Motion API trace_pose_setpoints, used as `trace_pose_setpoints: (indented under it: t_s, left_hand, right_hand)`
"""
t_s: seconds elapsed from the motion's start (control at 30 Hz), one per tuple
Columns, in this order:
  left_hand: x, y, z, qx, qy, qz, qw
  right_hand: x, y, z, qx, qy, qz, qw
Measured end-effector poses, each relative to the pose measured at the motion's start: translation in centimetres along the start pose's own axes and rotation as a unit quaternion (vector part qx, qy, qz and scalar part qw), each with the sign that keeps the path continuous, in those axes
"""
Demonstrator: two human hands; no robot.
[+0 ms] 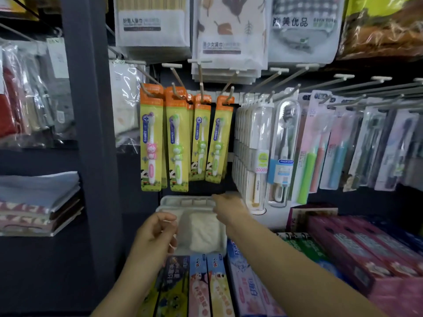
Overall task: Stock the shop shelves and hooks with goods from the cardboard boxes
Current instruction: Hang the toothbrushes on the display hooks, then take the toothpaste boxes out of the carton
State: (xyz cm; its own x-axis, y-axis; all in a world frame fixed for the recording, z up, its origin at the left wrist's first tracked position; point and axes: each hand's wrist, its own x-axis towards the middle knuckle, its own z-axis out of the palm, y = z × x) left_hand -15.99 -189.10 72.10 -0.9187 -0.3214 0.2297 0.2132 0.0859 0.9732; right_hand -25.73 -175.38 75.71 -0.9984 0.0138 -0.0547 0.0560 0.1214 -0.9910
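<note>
Two hands steady our white packet point(201, 225) at lower centre: left hand point(158, 234) curls round its edge, right hand point(229, 209) pinches its top, probably aiming for a hook.

Right hand point(225, 208): motion-blurred, fingers indistinct, grip not readable. Left hand point(158, 232): fingertips curled out of sight. White tray point(203, 227): partly covered by both hands. Towel packs point(229, 30): tops cropped. Toothpaste boxes point(206, 287): bottoms cropped, print illegible.
</note>
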Motion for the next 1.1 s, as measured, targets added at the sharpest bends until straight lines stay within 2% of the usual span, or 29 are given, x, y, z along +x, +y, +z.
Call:
trace_pose_setpoints:
  t_s: [0.17, 0.23, 0.3, 0.4, 0.47, 0.53, 0.63, 0.77, 0.87, 1.0, 1.1]
  left_hand:
    - [-1.6, -0.3, 0.3, -0.005, -0.016, 0.023, 1.000]
    - [-2.6, -0.5, 0.9, -0.015, -0.032, 0.031, 0.999]
    - [-3.9, -1.3, 1.8, -0.017, -0.056, 0.027, 0.998]
    - [-6.6, -3.3, 3.4, -0.015, -0.094, 0.020, 0.995]
    - [-8.6, -5.0, 4.5, -0.024, -0.115, 0.010, 0.993]
    - [-10.8, -6.8, 5.9, -0.021, -0.165, -0.014, 0.986]
    - [-14.9, -9.4, 8.9, 0.002, -0.244, -0.067, 0.967]
    - [-20.9, -13.5, 14.1, 0.061, -0.339, -0.160, 0.925]
    - [-25.3, -16.9, 18.0, 0.093, -0.369, -0.205, 0.902]
    - [-31.7, -21.5, 23.6, 0.137, -0.360, -0.266, 0.884]
    - [-36.8, -25.5, 27.5, 0.174, -0.315, -0.323, 0.875]
  right_hand:
    - [-6.6, 3.2, -3.1, 0.002, -0.035, -0.146, 0.989]
    - [-9.6, 4.3, -5.1, -0.005, -0.018, -0.205, 0.979]
    - [-12.2, 6.4, -7.2, -0.011, 0.021, -0.216, 0.976]
    - [-15.6, 10.9, -11.3, -0.032, 0.118, -0.181, 0.976]
    - [-18.1, 14.6, -14.7, -0.029, 0.213, -0.154, 0.964]
    - [-21.2, 18.5, -18.4, -0.055, 0.302, -0.114, 0.945]
    - [-26.1, 24.1, -23.2, -0.062, 0.375, -0.036, 0.924]
    - [-31.3, 29.9, -27.8, -0.076, 0.398, 0.059, 0.912]
    - [-34.1, 33.8, -31.6, -0.089, 0.404, 0.128, 0.901]
    - [-37.4, 39.6, -38.0, -0.087, 0.381, 0.224, 0.893]
    - [-38.9, 44.3, -43.2, -0.107, 0.341, 0.278, 0.892]
